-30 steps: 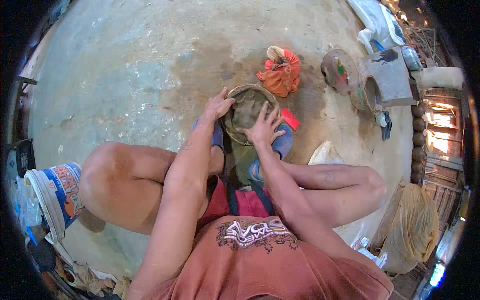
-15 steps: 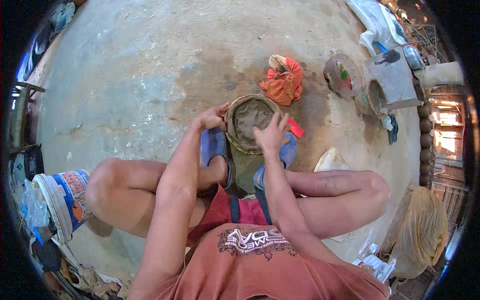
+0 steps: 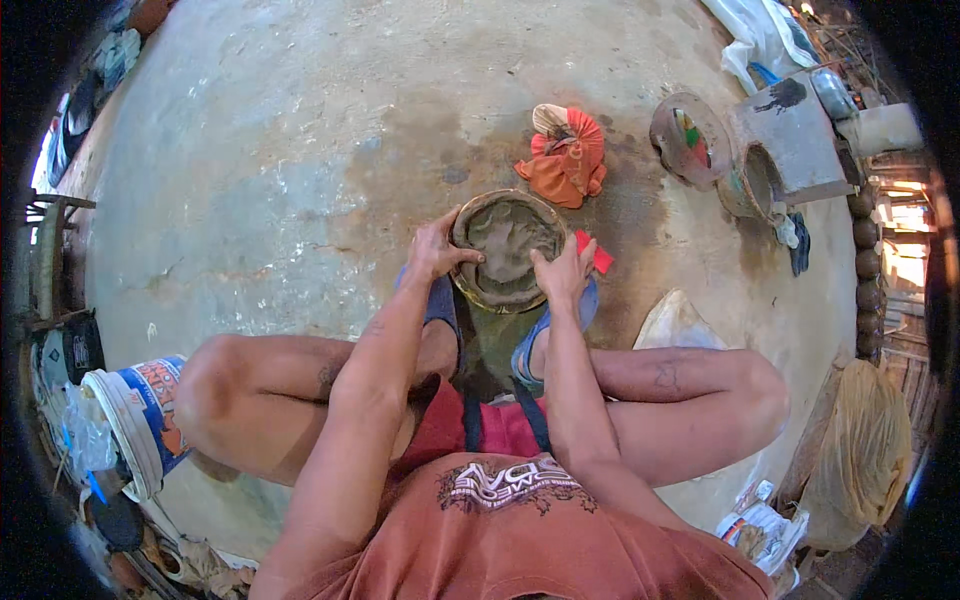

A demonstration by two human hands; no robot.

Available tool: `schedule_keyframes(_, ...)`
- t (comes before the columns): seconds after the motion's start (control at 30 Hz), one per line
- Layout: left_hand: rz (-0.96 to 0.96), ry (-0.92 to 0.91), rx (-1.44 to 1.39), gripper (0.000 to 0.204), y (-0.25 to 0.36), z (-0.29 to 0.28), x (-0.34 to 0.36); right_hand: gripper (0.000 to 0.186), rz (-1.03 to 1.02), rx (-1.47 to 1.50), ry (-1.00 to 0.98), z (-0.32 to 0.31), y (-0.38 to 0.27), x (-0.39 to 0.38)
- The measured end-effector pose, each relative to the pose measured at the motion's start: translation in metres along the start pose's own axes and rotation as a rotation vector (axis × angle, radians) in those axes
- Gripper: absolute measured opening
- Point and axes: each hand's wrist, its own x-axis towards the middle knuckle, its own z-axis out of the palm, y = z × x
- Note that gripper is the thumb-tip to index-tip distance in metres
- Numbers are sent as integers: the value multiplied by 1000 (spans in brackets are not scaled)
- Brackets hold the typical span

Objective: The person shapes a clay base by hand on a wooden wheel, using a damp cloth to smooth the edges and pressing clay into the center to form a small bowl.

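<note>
A round bowl [image 3: 497, 304] packed with wet grey-brown clay or mud [image 3: 507, 240] sits between my feet, its surface uneven and dented. Around the left side of its rim my left hand [image 3: 436, 250] is closed, the thumb reaching in over the mud. My right hand [image 3: 565, 272] grips the opposite side, thumb over the rim and fingers along the outer wall. Just beyond the right fingers lies a small flat red piece [image 3: 603, 262]. An orange-red cloth bundle [image 3: 567, 165] stands on the floor behind the bowl.
Damp patches mark the concrete floor [image 3: 250, 200]. To the far right are a round pan [image 3: 663, 150], another container [image 3: 733, 195] and a grey block [image 3: 800, 150]. A white bucket [image 3: 140, 425] stands by my left knee, a whitish sack [image 3: 655, 325] near my right shin.
My right hand has moved from over the mud to the bowl's right rim. The left thumb now reaches inside the rim. The view has shifted slightly.
</note>
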Motion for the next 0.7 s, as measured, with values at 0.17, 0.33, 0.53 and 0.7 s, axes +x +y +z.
schedule_keyframes(0.17,-311,-223,-351,99,6,-2,14,92,128,-2,-85,-11,3,4)
schedule_keyframes(0.33,-306,-251,-414,86,-28,-3,17,91,141,39,-92,-10,0,6)
schedule_keyframes(0.53,-288,-68,-24,86,4,-1,6,91,155,-36,-121,-6,3,3)
schedule_keyframes(0.7,-207,-198,-232,79,-3,-11,15,102,76,48,-173,4,24,21)
